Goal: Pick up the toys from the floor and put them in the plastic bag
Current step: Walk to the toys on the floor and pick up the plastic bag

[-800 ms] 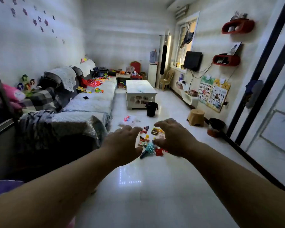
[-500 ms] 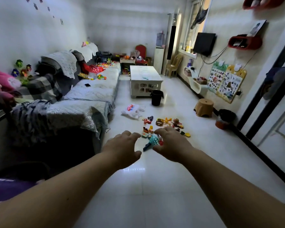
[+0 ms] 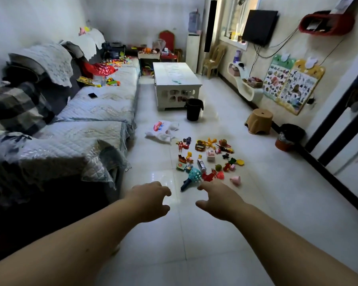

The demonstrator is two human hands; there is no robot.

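Observation:
Several small colourful toys (image 3: pixel 210 156) lie scattered on the white tiled floor ahead of me. The nearest are a teal ball-shaped toy with a dark handle (image 3: pixel 191 177) and a pink piece (image 3: pixel 235 180). A crumpled white plastic bag (image 3: pixel 162 132) with a red print lies on the floor beyond the toys, to their left. My left hand (image 3: pixel 151 200) and my right hand (image 3: pixel 216 200) stretch forward side by side, short of the toys. Both have loosely curled fingers and hold nothing.
A long sofa (image 3: pixel 87 112) with quilted covers runs along the left. A white coffee table (image 3: pixel 175 83) and a black bin (image 3: pixel 193 109) stand beyond the toys. A brown stool (image 3: pixel 259 120) and another bin (image 3: pixel 288 137) are by the right wall.
The view has tilted down and come closer to the toys, so more of them show beyond my hands. Both hands sit lower in view and hold nothing.

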